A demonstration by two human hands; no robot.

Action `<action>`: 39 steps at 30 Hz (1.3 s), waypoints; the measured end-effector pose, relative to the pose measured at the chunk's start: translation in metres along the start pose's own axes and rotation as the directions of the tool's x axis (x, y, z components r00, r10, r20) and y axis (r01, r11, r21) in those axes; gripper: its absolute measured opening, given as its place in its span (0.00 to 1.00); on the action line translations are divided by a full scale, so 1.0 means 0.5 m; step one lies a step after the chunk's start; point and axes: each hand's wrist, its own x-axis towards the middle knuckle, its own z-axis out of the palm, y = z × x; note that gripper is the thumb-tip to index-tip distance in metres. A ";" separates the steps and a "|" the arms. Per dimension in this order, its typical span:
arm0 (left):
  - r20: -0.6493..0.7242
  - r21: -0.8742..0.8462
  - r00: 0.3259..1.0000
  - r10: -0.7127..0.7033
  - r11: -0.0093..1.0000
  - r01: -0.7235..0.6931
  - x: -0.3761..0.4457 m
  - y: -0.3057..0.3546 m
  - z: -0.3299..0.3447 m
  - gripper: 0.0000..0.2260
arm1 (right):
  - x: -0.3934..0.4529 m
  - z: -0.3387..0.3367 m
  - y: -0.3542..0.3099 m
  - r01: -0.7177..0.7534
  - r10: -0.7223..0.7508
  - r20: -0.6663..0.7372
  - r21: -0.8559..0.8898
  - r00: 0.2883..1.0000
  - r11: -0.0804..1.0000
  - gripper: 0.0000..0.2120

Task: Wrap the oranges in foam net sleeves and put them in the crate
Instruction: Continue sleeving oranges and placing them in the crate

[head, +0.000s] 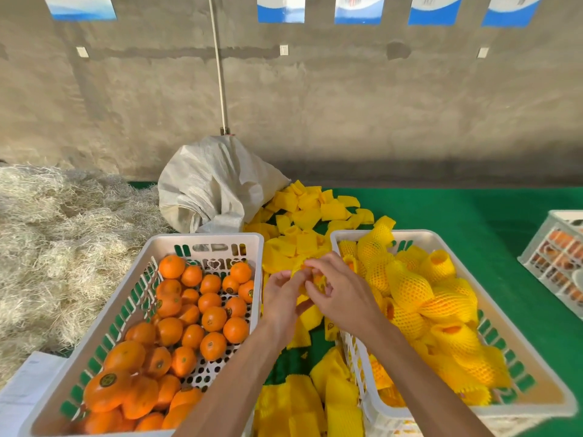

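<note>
Both hands meet over the gap between the two white crates, working one yellow foam net sleeve (304,272). Left hand (281,298) has fingers curled, pinching the sleeve's left edge. Right hand (339,293) has fingers curled too, pinching the right side from above. A bit of orange colour shows between the fingers, probably an orange partly inside the sleeve, but it is mostly hidden, cannot say how far in.

Key relation: the sleeve sits between the two grips, and its long axis is hard to read under the fingers. The crate of wrapped oranges (448,310) lies directly right of the hands, its near-left rim just beside the right wrist. So the right hand is the nearer one for the drop; likely a short move rightward.

Crate of bare oranges (195,313) sits left, just beside the left forearm, the nearer hand for the next pick. Loose pile of flat foam sleeves (309,216) lies on the green table cover (473,216), far of the hands, spilling from a white woven sack (214,187). More sleeves lie near, between the crates.

Step judged: mid-wrap, drop not yet done.
</note>
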 end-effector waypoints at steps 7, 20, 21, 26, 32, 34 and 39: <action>0.060 -0.010 0.998 -0.037 0.999 0.037 0.003 -0.028 0.099 0.23 | -0.051 -0.068 0.070 -0.310 0.317 -0.130 0.070 0.939 0.948 0.38; 0.217 0.346 0.944 -0.250 0.924 0.165 -0.014 -0.090 0.200 0.16 | -0.143 -0.176 0.214 -0.617 0.616 0.122 -0.035 0.778 0.786 0.53; 0.205 0.430 0.954 -0.219 0.896 0.114 -0.013 -0.092 0.198 0.14 | -0.146 -0.179 0.215 -0.621 0.631 0.105 -0.115 0.768 0.775 0.53; 0.191 0.595 0.982 -0.009 0.796 -0.109 0.000 -0.105 0.181 0.07 | -0.157 -0.170 0.200 -0.408 0.453 -0.086 -0.605 0.887 0.684 0.47; 0.154 0.564 0.985 0.080 0.811 -0.154 -0.015 -0.093 0.138 0.06 | -0.116 -0.134 0.164 -0.290 0.284 -0.101 -0.568 0.953 0.770 0.34; 0.140 0.578 0.980 0.143 0.792 -0.198 -0.021 -0.073 0.107 0.07 | -0.101 -0.107 0.144 -0.227 0.231 -0.060 -0.532 0.971 0.816 0.30; 0.099 0.682 0.934 0.343 0.660 -0.315 -0.011 -0.002 -0.043 0.07 | -0.066 -0.004 0.081 -0.064 0.165 0.202 -0.429 0.965 0.901 0.23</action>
